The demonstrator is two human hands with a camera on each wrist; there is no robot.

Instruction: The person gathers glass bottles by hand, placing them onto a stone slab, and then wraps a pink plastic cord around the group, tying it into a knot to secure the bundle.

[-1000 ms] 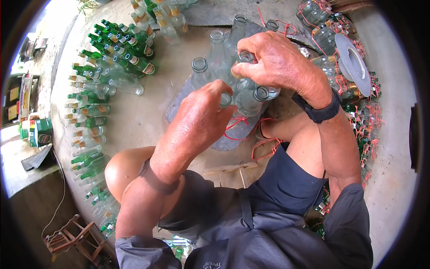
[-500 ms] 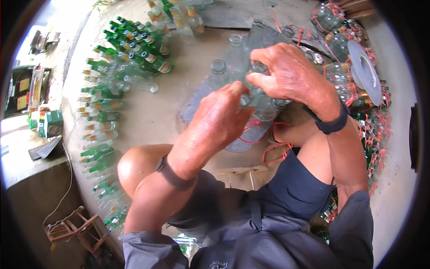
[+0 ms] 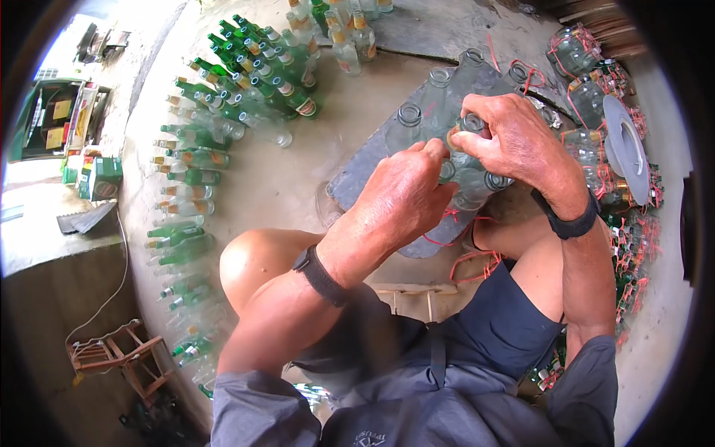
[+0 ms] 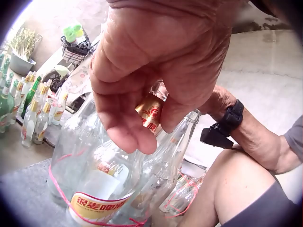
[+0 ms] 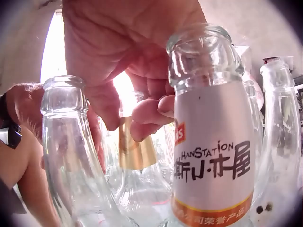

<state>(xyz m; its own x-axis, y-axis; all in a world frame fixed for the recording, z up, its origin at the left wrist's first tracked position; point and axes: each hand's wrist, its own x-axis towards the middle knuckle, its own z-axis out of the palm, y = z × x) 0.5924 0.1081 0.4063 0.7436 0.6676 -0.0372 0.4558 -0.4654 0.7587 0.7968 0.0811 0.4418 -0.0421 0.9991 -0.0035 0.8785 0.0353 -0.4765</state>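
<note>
Several clear glass beer bottles (image 3: 408, 127) stand upright in a cluster on a grey slab (image 3: 372, 167), and a pink string (image 4: 59, 182) runs round the bottles. My left hand (image 3: 395, 197) grips the neck of a near bottle; gold foil (image 4: 150, 112) shows between thumb and fingers in the left wrist view. With thumb and fingers round its neck, my right hand (image 3: 518, 138) holds another bottle (image 3: 472, 123) just beyond. The right wrist view shows a gold-necked bottle (image 5: 137, 151) at those fingertips, behind a white-labelled bottle (image 5: 213, 142).
Rows of green and clear bottles (image 3: 261, 71) stand on the floor to the left. Bottles bundled with red string (image 3: 585, 108) line the right wall, with a grey disc (image 3: 625, 149) on them. Loose red string (image 3: 477, 268) lies by the right foot. A wooden stool (image 3: 119, 354) stands far left.
The head view has swung left, so the scene sits farther right and lower. Both hands stay on the bottle necks, with little visible change in their grip.
</note>
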